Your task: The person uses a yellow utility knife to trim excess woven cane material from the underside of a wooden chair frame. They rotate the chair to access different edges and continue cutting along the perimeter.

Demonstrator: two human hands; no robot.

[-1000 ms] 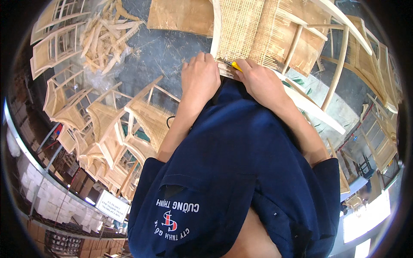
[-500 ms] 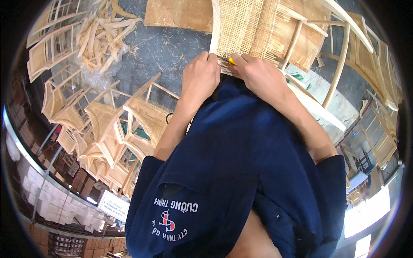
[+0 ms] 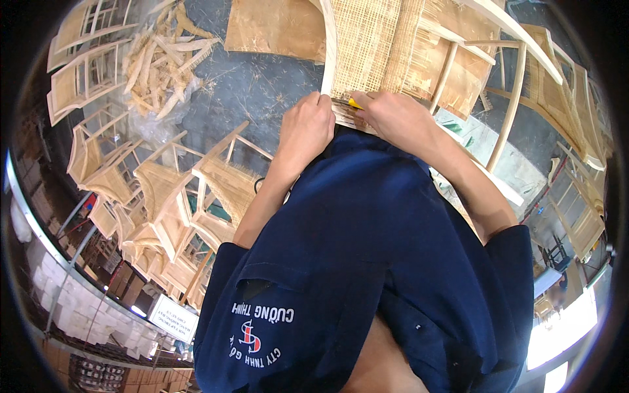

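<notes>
A woven cane panel [image 3: 367, 49] lies over a pale wooden chair frame [image 3: 329, 39] in front of me. My left hand [image 3: 306, 128] is closed on the frame's near left corner. Beside it, my right hand [image 3: 396, 118] grips a utility knife [image 3: 354, 103], of which a yellow bit and a thin dark blade show. The blade lies along the near edge of the cane, pointing toward the left hand. Loose cane strands fray along the panel's right side. My fingers hide most of the knife handle.
Cane offcuts [image 3: 160, 65] are heaped on plastic at the far left. Several wooden chair frames [image 3: 157, 190] crowd the left side, and more frames [image 3: 563, 85] stand at the right. A thin brown board [image 3: 275, 29] lies at the back on the dark, scrap-strewn surface [image 3: 242, 85].
The whole view has shifted slightly, so the things ahead sit a little lower. Both hands keep their places at the cane's near edge, with the knife still in the right.
</notes>
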